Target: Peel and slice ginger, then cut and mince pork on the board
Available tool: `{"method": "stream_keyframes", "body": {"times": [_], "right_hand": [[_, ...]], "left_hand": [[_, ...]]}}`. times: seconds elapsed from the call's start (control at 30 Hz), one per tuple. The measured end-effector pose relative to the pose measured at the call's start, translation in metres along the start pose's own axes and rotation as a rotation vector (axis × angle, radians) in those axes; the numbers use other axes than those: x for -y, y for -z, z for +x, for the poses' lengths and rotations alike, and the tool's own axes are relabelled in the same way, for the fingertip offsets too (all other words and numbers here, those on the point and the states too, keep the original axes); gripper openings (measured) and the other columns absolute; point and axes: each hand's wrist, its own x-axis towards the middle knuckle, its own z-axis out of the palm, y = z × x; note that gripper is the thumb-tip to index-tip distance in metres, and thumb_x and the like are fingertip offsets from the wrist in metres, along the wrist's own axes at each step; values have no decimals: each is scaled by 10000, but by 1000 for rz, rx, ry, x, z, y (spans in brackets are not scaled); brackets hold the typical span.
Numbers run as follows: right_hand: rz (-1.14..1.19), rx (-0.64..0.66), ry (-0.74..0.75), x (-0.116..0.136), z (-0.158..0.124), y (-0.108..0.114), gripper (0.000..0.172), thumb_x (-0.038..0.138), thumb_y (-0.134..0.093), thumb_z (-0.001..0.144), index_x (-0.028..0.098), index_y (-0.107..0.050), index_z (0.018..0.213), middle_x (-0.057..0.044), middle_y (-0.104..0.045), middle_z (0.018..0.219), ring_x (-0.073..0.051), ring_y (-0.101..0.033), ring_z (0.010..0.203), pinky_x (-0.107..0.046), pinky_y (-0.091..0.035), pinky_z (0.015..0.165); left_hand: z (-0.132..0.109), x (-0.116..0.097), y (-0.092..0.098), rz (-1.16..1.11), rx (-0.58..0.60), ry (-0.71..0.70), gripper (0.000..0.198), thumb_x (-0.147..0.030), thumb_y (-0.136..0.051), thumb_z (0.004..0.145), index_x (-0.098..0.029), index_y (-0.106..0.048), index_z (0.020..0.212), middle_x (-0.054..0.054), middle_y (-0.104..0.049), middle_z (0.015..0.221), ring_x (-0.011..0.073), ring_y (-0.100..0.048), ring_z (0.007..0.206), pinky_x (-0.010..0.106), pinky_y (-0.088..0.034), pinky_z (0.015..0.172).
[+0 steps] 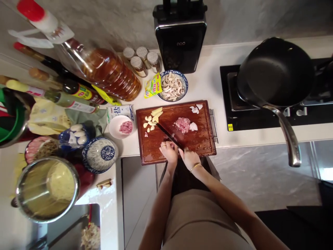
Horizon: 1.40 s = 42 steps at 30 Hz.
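Note:
My right hand is wrapped round the handle of a dark knife, whose blade points up and left over the wooden cutting board. Close beside the blade, my left hand has its fingers bent together at the board's front; what lies under them is too small to name. Chopped pink meat lies right of the blade, with a pale piece against it. Garlic cloves and yellowish slices sit at the board's upper left. White scraps are at its upper right.
Behind the board stand a bowl of sliced mushrooms and a knife block. A small bowl of meat, a patterned bowl, a metal pot and a large oil bottle are left. A black pan sits right on the stove.

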Motion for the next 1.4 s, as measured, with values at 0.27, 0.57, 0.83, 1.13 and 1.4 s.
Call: {"method": "stream_keyframes", "body": {"times": [0.27, 0.57, 0.83, 1.13, 1.4], "right_hand": [[126, -33, 2, -40, 17, 9, 501, 437, -202, 927, 144, -607, 962, -109, -682, 839, -193, -646, 800, -270, -440, 732], [147, -60, 32, -37, 2, 13, 452, 378, -212, 935, 139, -596, 922, -98, -676, 808, -193, -643, 757, -260, -429, 686], [195, -87, 4, -20, -17, -9, 427, 347, -193, 933, 126, -558, 935, -101, -659, 790, -201, -634, 728, -272, -432, 662], [240, -82, -8, -20, -15, -1, 394, 333, -223, 932, 132, -560, 897, -111, -657, 846, -195, -628, 790, -267, -432, 724], [229, -33, 6, -11, -18, -6, 374, 323, -251, 930, 116, -554, 1000, -117, -664, 846, -203, -630, 844, -265, -428, 760]], "left_hand": [[3, -4, 1, -28, -42, 4, 235, -360, -429, 820, -176, -549, 740, 80, -539, 822, 216, -487, 835, 362, -322, 797], [2, -4, 20, -87, 22, -53, 215, -343, -413, 840, -196, -565, 802, 68, -559, 892, 204, -495, 883, 331, -335, 787], [8, -20, 32, 39, 86, -113, 197, -305, -467, 799, -237, -597, 929, 95, -548, 1031, 263, -451, 958, 414, -297, 822], [40, -26, 32, 100, 242, -91, 131, -250, -493, 760, -211, -618, 746, 61, -642, 770, 238, -530, 820, 431, -294, 824], [45, -14, 35, -5, 266, -72, 139, -217, -492, 762, -224, -626, 800, 32, -658, 809, 183, -566, 768, 323, -357, 748]]}}
